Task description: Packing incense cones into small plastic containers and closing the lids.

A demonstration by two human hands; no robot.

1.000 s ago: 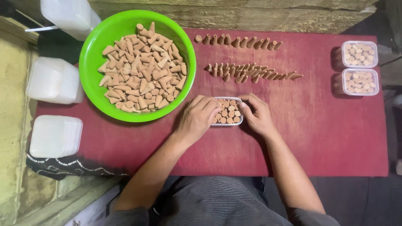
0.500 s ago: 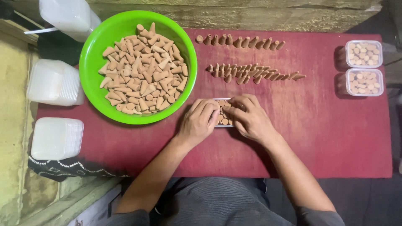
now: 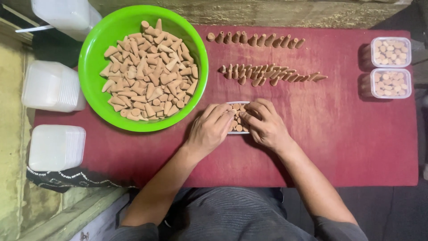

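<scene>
A small clear plastic box (image 3: 238, 118) packed with tan cones sits on the red cloth (image 3: 339, 134) in front of me. My left hand (image 3: 210, 128) rests on its left side, fingers curled over the rim. Covering the box's right half is my right hand (image 3: 266, 125), its fingertips pressing down on the cones inside. Most of the box is hidden under both hands.
A green bowl (image 3: 96, 96) heaped with tan cones stands at the upper left. Two rows of loose cones (image 3: 269, 75) lie beyond the box. Two filled clear boxes (image 3: 391, 67) sit at the far right. Stacks of empty white containers (image 3: 53, 116) line the left edge.
Both hands have closed in over the small box; the right hand slid left and now covers the cones that showed a second ago.
</scene>
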